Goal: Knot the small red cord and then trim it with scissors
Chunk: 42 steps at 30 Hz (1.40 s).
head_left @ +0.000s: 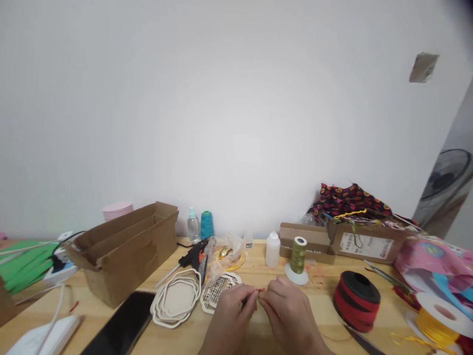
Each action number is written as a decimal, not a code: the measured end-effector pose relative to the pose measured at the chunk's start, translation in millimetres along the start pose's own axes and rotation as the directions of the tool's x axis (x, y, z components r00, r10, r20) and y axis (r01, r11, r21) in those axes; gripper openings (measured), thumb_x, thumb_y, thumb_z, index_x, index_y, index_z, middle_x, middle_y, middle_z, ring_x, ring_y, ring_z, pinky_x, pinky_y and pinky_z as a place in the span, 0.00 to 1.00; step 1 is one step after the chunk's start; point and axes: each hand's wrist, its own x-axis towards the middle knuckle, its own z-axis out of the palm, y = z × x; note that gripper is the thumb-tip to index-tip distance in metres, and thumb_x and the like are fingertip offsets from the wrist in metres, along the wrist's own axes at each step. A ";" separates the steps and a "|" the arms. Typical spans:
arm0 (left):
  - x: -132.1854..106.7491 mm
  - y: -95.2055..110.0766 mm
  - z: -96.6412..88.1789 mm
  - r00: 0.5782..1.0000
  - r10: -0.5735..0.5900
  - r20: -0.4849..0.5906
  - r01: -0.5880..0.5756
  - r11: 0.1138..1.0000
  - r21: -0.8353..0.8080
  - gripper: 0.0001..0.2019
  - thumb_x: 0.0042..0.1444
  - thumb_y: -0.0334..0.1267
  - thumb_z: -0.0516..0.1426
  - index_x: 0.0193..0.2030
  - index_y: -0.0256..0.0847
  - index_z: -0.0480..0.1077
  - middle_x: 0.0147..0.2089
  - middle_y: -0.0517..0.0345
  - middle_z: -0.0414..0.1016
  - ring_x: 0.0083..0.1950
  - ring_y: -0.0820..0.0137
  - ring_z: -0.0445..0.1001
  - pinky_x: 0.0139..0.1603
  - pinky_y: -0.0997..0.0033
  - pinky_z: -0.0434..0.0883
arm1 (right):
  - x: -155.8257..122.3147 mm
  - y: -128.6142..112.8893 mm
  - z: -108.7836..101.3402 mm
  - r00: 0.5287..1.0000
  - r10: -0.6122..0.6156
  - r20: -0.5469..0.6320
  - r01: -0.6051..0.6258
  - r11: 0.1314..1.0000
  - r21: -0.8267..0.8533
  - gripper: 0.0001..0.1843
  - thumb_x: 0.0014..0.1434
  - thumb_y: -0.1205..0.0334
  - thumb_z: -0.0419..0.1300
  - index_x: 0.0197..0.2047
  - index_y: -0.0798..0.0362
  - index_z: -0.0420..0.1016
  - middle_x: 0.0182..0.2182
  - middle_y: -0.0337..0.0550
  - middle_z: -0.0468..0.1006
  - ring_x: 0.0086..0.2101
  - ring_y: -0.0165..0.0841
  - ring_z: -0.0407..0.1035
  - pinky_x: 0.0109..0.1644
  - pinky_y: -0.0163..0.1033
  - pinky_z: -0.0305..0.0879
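Observation:
My left hand (232, 311) and my right hand (288, 311) meet over the wooden table (258, 268) near its front edge. Both pinch a small red piece (260, 290) between their fingertips; it is too small to name. Just left of my left hand lie pale cut-out frames (177, 301) and a lattice-patterned cut-out (218, 292). A green thread spool (297, 256) stands right behind my hands.
An open cardboard box (123, 251) sits at the left, a black phone (123, 325) in front of it. A glue gun (194, 257), white bottle (272, 249), red ribbon roll (356, 300), yellow cord spool (438, 320) and boxes (365, 242) with cloth crowd the table.

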 end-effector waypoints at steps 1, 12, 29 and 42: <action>0.1 -0.8 0.8 1.000 0.007 0.009 -0.007 1.000 0.021 0.15 0.56 0.38 0.46 0.21 0.39 0.64 0.22 0.61 0.67 0.27 0.73 0.65 0.29 0.76 0.59 | 0.2 -0.7 -0.4 0.999 -0.036 -0.008 0.036 0.998 -0.056 0.15 0.55 0.71 0.47 0.20 0.55 0.65 0.18 0.39 0.65 0.23 0.29 0.56 0.26 0.34 0.46; 1.4 3.1 0.9 0.986 0.106 0.128 -0.116 0.990 0.074 0.12 0.52 0.31 0.47 0.26 0.38 0.70 0.24 0.57 0.70 0.28 0.72 0.67 0.30 0.76 0.59 | 8.1 14.3 -14.9 0.966 0.194 0.168 -0.238 0.925 0.295 0.08 0.50 0.70 0.59 0.22 0.52 0.74 0.20 0.38 0.69 0.27 0.30 0.62 0.30 0.32 0.54; -0.5 2.1 -4.0 0.996 -0.074 0.058 0.081 0.987 -0.138 0.16 0.54 0.40 0.46 0.19 0.39 0.63 0.20 0.63 0.63 0.26 0.72 0.64 0.29 0.76 0.57 | 5.1 16.8 1.1 0.925 0.328 0.193 -0.381 0.772 0.509 0.13 0.52 0.58 0.56 0.22 0.56 0.75 0.17 0.39 0.65 0.22 0.29 0.59 0.25 0.32 0.54; 1.2 2.9 3.3 0.969 -0.244 0.036 0.230 0.845 -0.482 0.15 0.50 0.45 0.50 0.18 0.38 0.63 0.17 0.66 0.58 0.21 0.75 0.58 0.24 0.77 0.56 | 2.5 7.2 2.3 0.986 0.120 -0.118 -0.092 0.970 0.225 0.12 0.55 0.67 0.54 0.22 0.54 0.72 0.17 0.39 0.67 0.23 0.29 0.61 0.26 0.32 0.54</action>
